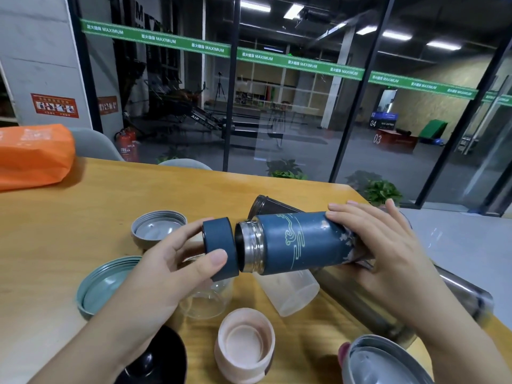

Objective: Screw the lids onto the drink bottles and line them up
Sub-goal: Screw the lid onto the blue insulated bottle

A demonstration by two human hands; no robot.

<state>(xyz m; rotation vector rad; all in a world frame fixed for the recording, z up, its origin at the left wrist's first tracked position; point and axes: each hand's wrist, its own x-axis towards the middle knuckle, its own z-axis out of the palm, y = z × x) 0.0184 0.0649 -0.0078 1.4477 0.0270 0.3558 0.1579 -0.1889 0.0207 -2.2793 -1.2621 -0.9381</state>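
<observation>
— Dark blue insulated steel bottle with pale green cloud lines [302, 242]: held off the wooden table [83, 217], lying nearly flat, bare threaded steel mouth [250, 246] turned toward nine o'clock. Grip?

— Right hand [385, 256] wrapped round the base end, fingers [357, 214] curled over the top of the barrel. Left hand [166, 270] pinching the matching dark blue cylindrical lid [220, 249], thumb on the near side, fingers behind. Lid just beside the mouth, a hair's gap or touching; cannot tell which.

— Doing it well?

— Probably: square the lid to the mouth first, since it looks slightly tilted. Push on gently, turn backward until the thread drops, then turn clockwise. Hold the barrel firm against the twist. Stop if it binds; likely cross-threaded.

— Round about?

— Under the bottle, toward six o'clock, a frosted translucent plastic cup [288, 292] lying on its side. At five o'clock a long plain steel flask [388, 303], also lying down. Behind, at twelve o'clock, a dark smoky tumbler [266, 206], tipped over. At nine o'clock a grey metal-lined lid [158, 228], upturned; at eight o'clock a wide pale green lid [105, 284]. Near edge: a pink open-topped cup [243, 345], a black round lid [158, 356], a grey lid [385, 361] at the corner. Far at ten o'clock, an orange bag [33, 153].

— In the way?

— Nothing between lid and mouth. Crowded table, though: little open room to stand the bottle, and the lying flask could roll.
</observation>
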